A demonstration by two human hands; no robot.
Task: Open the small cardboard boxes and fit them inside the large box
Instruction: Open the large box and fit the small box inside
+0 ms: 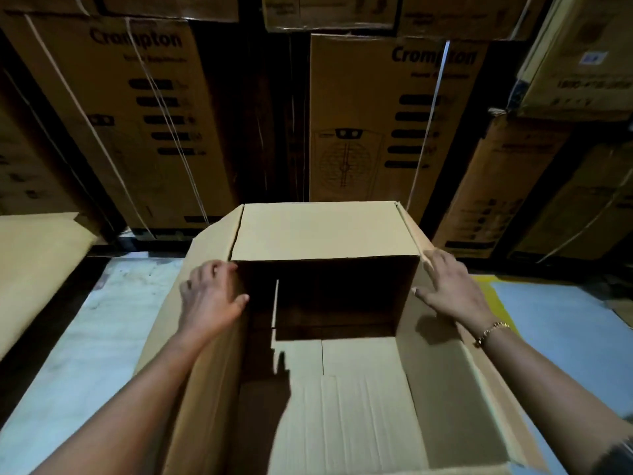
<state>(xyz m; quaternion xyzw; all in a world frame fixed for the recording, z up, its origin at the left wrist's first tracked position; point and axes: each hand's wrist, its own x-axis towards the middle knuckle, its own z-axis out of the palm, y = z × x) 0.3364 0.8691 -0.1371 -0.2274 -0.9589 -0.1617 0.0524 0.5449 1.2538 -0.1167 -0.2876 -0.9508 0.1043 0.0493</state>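
Seating step: small opened brown cardboard box (318, 231) stands at the far end inside the large open brown cardboard box (442, 389). Left hand (210, 298), grip curled round the small box's left edge; right hand (452, 291), grip spread flat against its right side. Next move probably calls for pushing it square into the far corner.

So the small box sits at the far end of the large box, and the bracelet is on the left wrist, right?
Not quite. The head view shows the bracelet on the right wrist, not the left. The rest holds: the small box sits at the far end of the large box.
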